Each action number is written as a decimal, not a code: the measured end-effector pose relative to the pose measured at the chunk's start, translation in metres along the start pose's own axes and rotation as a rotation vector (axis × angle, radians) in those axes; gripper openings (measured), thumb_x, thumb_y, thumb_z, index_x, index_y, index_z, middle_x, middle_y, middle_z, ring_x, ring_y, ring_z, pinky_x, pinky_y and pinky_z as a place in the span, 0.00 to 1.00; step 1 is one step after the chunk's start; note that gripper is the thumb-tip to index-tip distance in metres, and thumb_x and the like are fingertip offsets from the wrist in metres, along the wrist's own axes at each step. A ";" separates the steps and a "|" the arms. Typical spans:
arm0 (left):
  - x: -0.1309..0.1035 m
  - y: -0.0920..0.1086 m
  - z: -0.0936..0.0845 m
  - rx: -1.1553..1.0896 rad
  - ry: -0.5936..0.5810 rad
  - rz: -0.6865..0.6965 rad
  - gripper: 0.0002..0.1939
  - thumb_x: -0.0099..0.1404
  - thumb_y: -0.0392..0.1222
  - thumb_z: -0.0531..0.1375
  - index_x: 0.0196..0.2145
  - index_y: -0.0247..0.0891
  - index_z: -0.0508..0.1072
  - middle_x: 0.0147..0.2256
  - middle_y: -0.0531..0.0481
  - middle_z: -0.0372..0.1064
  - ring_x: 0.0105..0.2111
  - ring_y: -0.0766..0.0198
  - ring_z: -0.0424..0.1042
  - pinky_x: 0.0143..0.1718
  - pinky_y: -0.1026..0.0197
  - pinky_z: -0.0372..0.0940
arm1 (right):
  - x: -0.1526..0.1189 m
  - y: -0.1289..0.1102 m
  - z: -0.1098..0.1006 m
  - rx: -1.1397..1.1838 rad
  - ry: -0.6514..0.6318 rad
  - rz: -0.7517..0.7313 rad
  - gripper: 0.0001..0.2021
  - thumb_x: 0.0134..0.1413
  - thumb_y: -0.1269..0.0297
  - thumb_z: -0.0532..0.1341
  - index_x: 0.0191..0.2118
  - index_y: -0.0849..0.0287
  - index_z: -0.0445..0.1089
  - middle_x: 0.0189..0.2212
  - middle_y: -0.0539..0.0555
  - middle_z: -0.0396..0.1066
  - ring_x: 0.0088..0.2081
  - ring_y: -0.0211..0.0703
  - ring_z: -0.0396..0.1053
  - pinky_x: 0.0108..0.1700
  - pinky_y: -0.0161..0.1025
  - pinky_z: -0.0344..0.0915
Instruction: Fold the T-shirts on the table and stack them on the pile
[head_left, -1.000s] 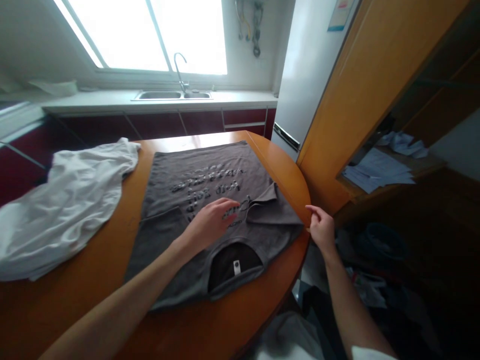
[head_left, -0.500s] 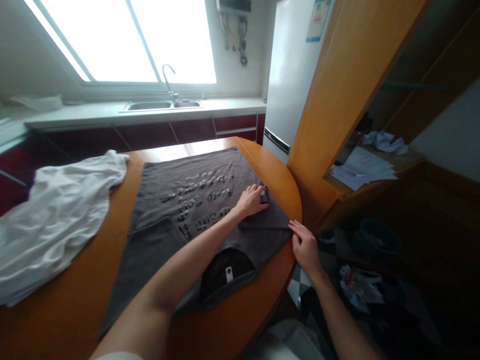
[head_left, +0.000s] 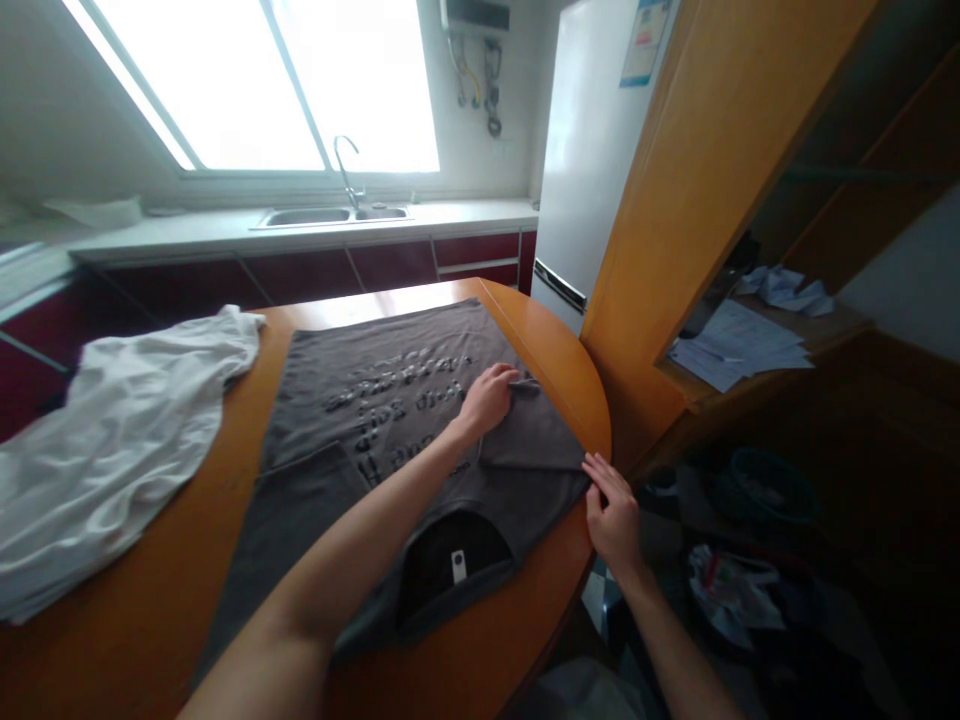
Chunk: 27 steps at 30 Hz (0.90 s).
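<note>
Left hand (head_left: 487, 402) moved down onto the shirt, right hand (head_left: 615, 510) moved in to its edge

Dark-grey short-sleeved fabric T-shirt (head_left: 390, 430): lay flat, front up, on the glossy orange-brown wooden table with a rounded end (head_left: 566, 335), its neck toward the wearer of the camera.

Nearest: round dark neck opening (head_left: 427, 560), with a small white label (head_left: 459, 567) inside.

Right hand: fingers straight and close together, tips touching the shirt's outer corner near the table's rim; whether the thumb pinched cloth could not be told.

Right-hand sleeve (head_left: 532, 440): turned inward over the chest. Left hand: fingers curled at this sleeve's end; a pinch or a plain press could not be told.

Left-hand sleeve (head_left: 307, 490): also turned inward, untouched by fingers.

Progress, as judged: both sleeves were in; the right-hand one was being settled. The body remained full width, unfolded.

Beside, apart: crumpled white cloth garment (head_left: 142, 420).

Beyond: pale counter with a steel double-bowl sink (head_left: 307, 216), tall silver-grey refrigerator (head_left: 589, 130), bright window (head_left: 360, 80).
</note>
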<state>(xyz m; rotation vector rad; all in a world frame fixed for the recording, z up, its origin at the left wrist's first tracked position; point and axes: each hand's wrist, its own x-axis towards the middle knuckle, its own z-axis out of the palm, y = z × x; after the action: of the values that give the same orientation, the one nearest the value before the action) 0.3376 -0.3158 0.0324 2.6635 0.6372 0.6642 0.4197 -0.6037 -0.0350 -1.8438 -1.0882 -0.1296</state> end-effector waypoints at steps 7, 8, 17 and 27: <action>-0.014 0.011 0.026 0.163 -0.293 0.057 0.31 0.74 0.58 0.48 0.70 0.43 0.56 0.71 0.41 0.45 0.71 0.46 0.42 0.68 0.34 0.38 | -0.001 -0.003 0.000 -0.001 0.016 0.009 0.20 0.61 0.69 0.51 0.51 0.55 0.77 0.55 0.58 0.74 0.60 0.53 0.69 0.63 0.61 0.62; -0.014 0.007 0.025 0.170 -0.292 0.049 0.32 0.75 0.58 0.46 0.70 0.43 0.55 0.72 0.42 0.43 0.72 0.47 0.41 0.69 0.34 0.37 | -0.001 -0.004 0.000 0.000 0.015 0.010 0.20 0.61 0.69 0.51 0.51 0.55 0.77 0.55 0.58 0.74 0.60 0.53 0.68 0.63 0.61 0.63; -0.012 -0.034 -0.023 0.091 -0.113 -0.151 0.30 0.77 0.51 0.43 0.71 0.36 0.53 0.72 0.38 0.43 0.72 0.49 0.39 0.69 0.38 0.37 | -0.003 -0.001 0.001 0.001 0.013 0.017 0.19 0.63 0.68 0.51 0.50 0.57 0.77 0.56 0.59 0.74 0.60 0.53 0.68 0.64 0.59 0.61; -0.121 -0.081 -0.160 0.133 -0.021 -0.367 0.32 0.72 0.49 0.45 0.67 0.29 0.60 0.68 0.39 0.55 0.70 0.52 0.50 0.69 0.48 0.46 | 0.075 -0.026 -0.006 0.014 -0.113 -0.064 0.23 0.64 0.64 0.51 0.60 0.61 0.71 0.64 0.61 0.64 0.67 0.52 0.58 0.68 0.56 0.55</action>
<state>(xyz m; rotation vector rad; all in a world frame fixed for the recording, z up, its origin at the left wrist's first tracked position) 0.1332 -0.2752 0.0898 2.5622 1.1629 0.5039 0.4473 -0.5578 0.0239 -1.8224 -1.2237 -0.0558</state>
